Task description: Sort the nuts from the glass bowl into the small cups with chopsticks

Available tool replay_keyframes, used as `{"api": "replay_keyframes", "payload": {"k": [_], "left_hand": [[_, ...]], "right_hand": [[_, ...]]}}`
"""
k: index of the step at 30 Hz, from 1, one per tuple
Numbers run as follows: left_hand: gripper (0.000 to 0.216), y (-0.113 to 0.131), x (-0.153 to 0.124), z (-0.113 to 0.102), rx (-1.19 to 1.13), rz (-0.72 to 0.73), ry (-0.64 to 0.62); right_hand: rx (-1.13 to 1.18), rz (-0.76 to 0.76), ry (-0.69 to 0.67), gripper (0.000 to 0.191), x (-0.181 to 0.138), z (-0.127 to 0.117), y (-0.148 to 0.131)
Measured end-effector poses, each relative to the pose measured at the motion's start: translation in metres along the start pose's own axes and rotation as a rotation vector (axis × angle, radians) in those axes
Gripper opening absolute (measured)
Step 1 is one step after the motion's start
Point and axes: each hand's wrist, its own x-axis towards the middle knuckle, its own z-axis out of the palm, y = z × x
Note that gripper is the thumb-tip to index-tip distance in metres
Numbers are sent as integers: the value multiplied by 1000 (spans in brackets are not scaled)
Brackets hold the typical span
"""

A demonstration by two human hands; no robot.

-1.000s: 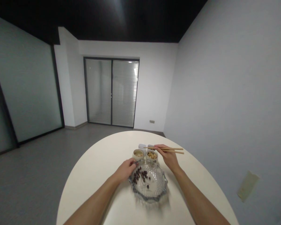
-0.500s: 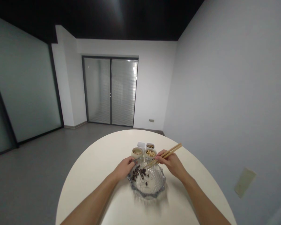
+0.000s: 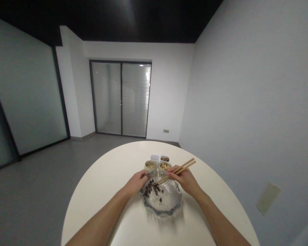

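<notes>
A clear glass bowl [image 3: 170, 201] with a scalloped rim stands on the round table. Dark brown, bean-like pieces [image 3: 150, 188] lie mostly on the left side of its inside, with a few loose ones nearer the middle. My left hand [image 3: 136, 182] grips the bowl's left rim, thumb and fingers closed on it. In my right hand [image 3: 181, 178] is a pair of wooden chopsticks [image 3: 184, 165], held above the bowl's right rim. Their tips reach down among the dark pieces; whether they pinch one I cannot tell.
Just behind the bowl stand a cup of pale pieces [image 3: 150, 165], a cup of light-brown nuts [image 3: 165, 166], a small white container [image 3: 154, 158] and another with brown pieces [image 3: 165, 159]. The white round table [image 3: 105, 184] has a curved edge; a wall rises on the right.
My right hand has moved slightly left, bringing the chopstick tips left to the dark pieces. The chopsticks' upper ends are a little farther apart. My left hand stays on the rim.
</notes>
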Motion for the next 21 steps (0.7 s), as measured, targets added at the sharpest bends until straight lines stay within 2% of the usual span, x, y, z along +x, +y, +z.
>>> {"api": "replay_keyframes", "payload": {"k": [16, 21], "left_hand": [[22, 5, -2, -2, -1, 14, -10], [22, 7, -2, -2, -2, 6, -10]], "right_hand": [[42, -16, -48, 22, -1, 3, 3], [-9, -54, -77, 23, -2, 3, 6]]}}
